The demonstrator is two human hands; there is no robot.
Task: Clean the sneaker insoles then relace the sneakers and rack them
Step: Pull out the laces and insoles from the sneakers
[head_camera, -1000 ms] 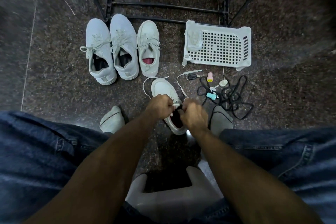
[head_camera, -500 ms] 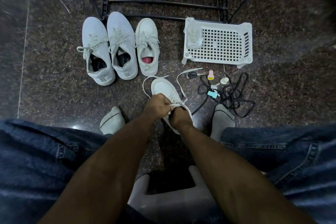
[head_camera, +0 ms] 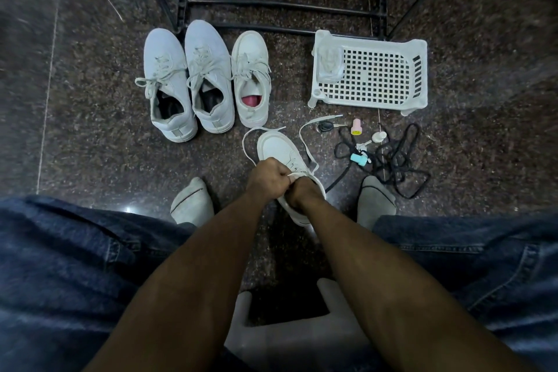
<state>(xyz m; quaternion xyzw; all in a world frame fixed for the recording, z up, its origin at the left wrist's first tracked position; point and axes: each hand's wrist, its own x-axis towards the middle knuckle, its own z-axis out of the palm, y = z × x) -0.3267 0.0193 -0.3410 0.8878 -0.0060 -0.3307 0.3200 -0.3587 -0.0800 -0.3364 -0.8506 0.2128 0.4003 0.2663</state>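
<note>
A white sneaker (head_camera: 277,148) lies on the dark floor between my socked feet, toe pointing away. Its white lace (head_camera: 305,142) trails loose on both sides of the toe. My left hand (head_camera: 267,178) is curled over the sneaker's eyelets and pinches the lace. My right hand (head_camera: 303,193) covers the sneaker's opening, fingers curled on the lace beside the left hand. Three more sneakers stand in a row farther back: two grey ones (head_camera: 169,84) (head_camera: 208,75) with tied laces and a white one (head_camera: 250,78) showing a pink insole.
A black metal shoe rack (head_camera: 283,3) stands at the back. A white perforated plastic basket (head_camera: 374,75) sits right of the sneakers. Keys, a pink cap and a tangle of black cord (head_camera: 395,157) lie near my right foot. A white stool (head_camera: 302,338) is under me.
My right hand has moved left from the sneaker's right side to press against my left hand over the eyelets. The camera has tilted slightly.
</note>
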